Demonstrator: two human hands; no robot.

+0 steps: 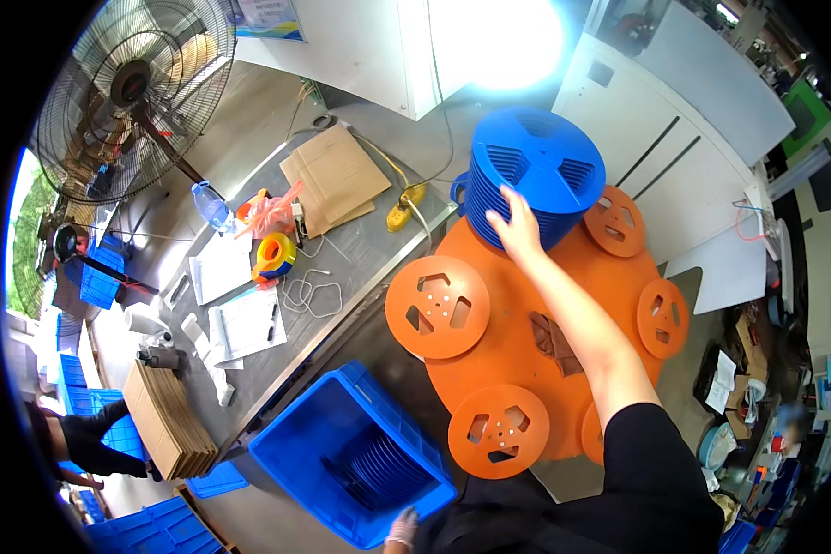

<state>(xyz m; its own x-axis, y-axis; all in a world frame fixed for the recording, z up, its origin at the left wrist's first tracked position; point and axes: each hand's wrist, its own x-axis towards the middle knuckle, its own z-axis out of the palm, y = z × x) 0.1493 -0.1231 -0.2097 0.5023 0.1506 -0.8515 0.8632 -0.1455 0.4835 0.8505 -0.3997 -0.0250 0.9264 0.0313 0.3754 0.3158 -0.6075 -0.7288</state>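
Note:
My right hand reaches far forward over the orange round table, its fingers spread against the near side of a tall stack of blue slotted reels. Whether the fingers press on the stack or only hover at it is hard to tell. Low in the picture, my left hand, apparently in a thin pale glove, is beside the near corner of a blue plastic bin. Its fingers show only in part. Inside that bin lies a row of blue reels on edge.
Orange discs with cutouts, including one disc, ring the orange table. To the left, a grey workbench carries cardboard, papers, yellow tape, a bottle and cables. A standing fan rises behind it. Another person's arm shows far left.

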